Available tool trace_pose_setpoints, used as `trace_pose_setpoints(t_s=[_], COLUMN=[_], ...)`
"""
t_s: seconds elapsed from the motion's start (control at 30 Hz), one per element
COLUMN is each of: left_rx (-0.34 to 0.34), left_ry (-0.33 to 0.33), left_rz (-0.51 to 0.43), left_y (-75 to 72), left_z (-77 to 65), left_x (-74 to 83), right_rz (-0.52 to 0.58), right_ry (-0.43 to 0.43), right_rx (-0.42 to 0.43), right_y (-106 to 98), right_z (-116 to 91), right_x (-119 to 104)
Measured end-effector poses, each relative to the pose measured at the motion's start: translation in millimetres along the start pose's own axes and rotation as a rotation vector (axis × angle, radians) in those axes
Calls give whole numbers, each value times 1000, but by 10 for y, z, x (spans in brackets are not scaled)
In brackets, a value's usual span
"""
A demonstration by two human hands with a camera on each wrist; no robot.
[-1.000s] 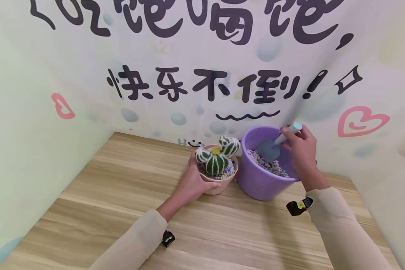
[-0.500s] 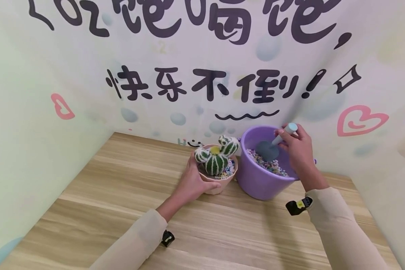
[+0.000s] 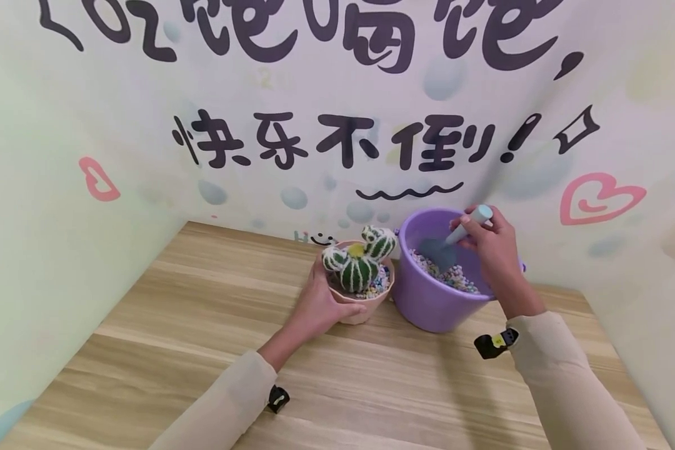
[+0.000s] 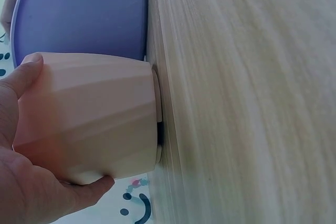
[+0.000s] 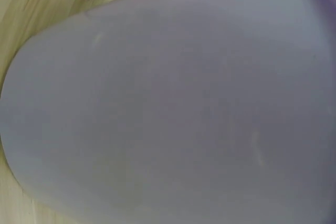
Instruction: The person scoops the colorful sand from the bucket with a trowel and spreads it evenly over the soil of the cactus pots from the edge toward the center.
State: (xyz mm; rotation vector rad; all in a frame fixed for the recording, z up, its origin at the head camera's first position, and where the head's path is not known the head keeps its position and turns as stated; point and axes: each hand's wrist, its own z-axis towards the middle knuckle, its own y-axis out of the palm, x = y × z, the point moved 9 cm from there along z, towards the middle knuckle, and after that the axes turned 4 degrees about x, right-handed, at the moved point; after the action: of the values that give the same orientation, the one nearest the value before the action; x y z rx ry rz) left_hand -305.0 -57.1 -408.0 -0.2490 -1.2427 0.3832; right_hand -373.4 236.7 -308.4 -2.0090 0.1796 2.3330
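Near the back edge of the wood-grain table (image 3: 202, 325), your left hand (image 3: 319, 304) steadies a peach-coloured, faceted flowerpot (image 4: 89, 114), thumb pressed on the near wall and fingers round the other side, parted only by the pot's width. Over the round purple plastic bucket (image 3: 430, 315), your right hand (image 3: 495, 250) grips the pale-blue handle of a small shovel (image 3: 464, 229) with a grey-blue blade, its fingers curled closely about it; the right wrist view shows mostly bucket wall, so you can't check that hold there.

The blade slopes down into the small multicoloured beads (image 3: 457, 279), at the left of the bucket's inside. You seem to be scooping: keep the blade low, slide it under the beads, then level it before lifting so they don't roll off. Clear the rim with the wrist, since the forearm passes close by it.

Both containers stand upright, just beside each other; whether they touch is hard to tell. Beads cover the bucket's floor, well below its rim. The pot holds a green-and-white fuzzy cactus (image 3: 357, 274) with a yellow top, and beads showing mainly on its right side; the left looks darker and barer.
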Motion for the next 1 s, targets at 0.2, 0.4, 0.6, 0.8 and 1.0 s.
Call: trace_pose_setpoints(t_s=[0.2,0.4,0.6,0.8,1.0], left_rx=[-7,-9,-11,-14,-12], left_ry=[-26,-42,-39,-35,-32], left_rz=[5,14,9,10,5], left_y=[0,-7,-8,4,2], left_z=[-6,-8,-9,2,2], left_x=[-31,-35,-22,-20,-25], right_rz=[-4,34,65,83,57], right_ry=[28,84,194,251,255], right_rx=[127,250,359,383,333], right_y=[-88,-201,-352,-402,-358], right_z=[-21,-32,-65,-67,-63], right_x=[2,19,87,124,133])
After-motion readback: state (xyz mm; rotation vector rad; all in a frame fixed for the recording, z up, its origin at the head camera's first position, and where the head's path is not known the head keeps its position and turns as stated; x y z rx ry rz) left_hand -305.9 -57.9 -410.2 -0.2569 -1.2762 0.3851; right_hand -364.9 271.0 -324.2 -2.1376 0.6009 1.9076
